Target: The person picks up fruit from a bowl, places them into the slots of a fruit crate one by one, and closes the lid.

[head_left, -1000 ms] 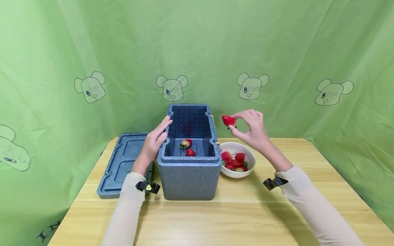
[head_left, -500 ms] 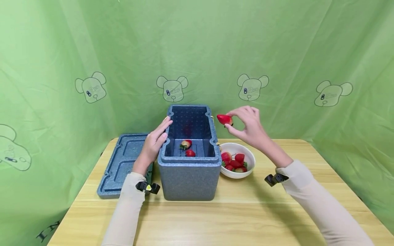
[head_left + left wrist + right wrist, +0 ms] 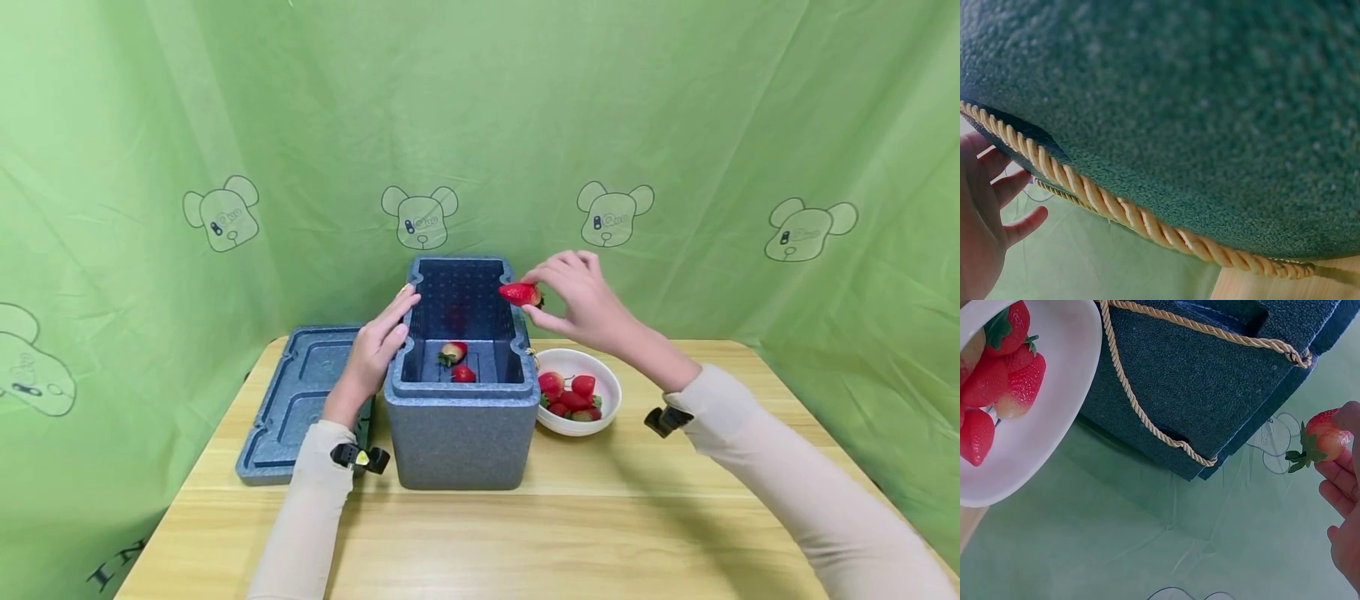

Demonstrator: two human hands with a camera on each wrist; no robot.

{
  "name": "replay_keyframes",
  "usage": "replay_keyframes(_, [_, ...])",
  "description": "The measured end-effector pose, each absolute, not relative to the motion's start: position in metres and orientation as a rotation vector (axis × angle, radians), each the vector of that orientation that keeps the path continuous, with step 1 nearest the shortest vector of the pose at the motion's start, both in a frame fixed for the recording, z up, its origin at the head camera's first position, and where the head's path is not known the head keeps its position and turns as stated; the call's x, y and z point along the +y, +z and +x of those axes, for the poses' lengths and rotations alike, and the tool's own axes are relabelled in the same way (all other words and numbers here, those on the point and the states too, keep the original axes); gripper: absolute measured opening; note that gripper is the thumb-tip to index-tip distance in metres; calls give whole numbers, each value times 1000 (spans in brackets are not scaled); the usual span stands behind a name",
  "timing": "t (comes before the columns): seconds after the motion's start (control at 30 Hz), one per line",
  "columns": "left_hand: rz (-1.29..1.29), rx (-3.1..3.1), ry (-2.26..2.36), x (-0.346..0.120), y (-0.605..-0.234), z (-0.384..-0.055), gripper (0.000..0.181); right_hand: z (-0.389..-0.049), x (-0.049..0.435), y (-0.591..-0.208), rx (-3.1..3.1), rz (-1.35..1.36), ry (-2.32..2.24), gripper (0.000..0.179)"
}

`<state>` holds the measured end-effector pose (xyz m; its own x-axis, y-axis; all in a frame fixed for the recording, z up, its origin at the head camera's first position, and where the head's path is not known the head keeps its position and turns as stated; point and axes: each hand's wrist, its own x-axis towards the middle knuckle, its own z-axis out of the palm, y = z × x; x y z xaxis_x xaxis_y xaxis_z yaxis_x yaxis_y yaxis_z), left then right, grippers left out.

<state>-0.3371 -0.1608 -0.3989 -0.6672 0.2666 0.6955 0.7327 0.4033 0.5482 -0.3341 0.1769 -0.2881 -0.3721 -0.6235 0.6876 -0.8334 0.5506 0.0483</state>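
My right hand (image 3: 581, 304) pinches a red strawberry (image 3: 519, 293) between thumb and fingertips, over the right rim of the blue-grey foam box (image 3: 461, 442). In the right wrist view the same strawberry (image 3: 1327, 439) shows its green leaves and pale shoulder. With fingers straight, my left hand (image 3: 377, 343) rests against the box's left rim. Inside the box lie two strawberries, one pale and red (image 3: 453, 352) and one red (image 3: 463, 374). To the right of the box stands a white bowl (image 3: 615, 400) holding several strawberries (image 3: 576, 400).
The box's lid (image 3: 281, 442) lies at the left of the box, partly under my left forearm. A twisted gold rope (image 3: 1129, 215) runs along the box's side. All stand on a wooden table (image 3: 480, 542) before a green cloth backdrop (image 3: 510, 100).
My right hand has carried the strawberry leftward, from above the bowl to the right rim of the box. The left hand stays where it was.
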Motion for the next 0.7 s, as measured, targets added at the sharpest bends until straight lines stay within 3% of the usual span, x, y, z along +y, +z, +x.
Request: replay_keyframes(0.7, [-852, -2136, -1214, -160, -399, -338, 51, -333, 153, -279, -2075, 1356, 161, 29])
